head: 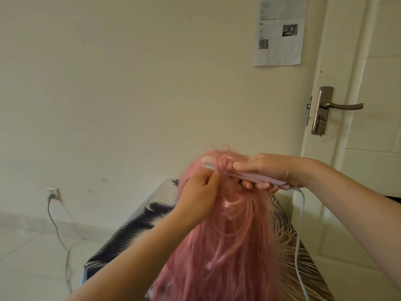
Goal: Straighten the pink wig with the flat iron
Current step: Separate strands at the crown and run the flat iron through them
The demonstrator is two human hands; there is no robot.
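The pink wig point(230, 242) fills the lower middle of the head view, its long strands falling toward me. My right hand point(262, 170) grips a pink flat iron point(208, 163) lying level across the crown, tip pointing left, plates closed on a lock of hair. My left hand point(199, 194) pinches that lock just below the iron's tip. A white cord point(300, 235) drops from the iron's right end. What the wig sits on is hidden.
A table with a glossy black-and-white feather-pattern cover point(134, 231) lies under the wig. A wall socket point(52, 194) with a grey cable is at the left. A cream door with a metal handle point(342, 106) stands at the right.
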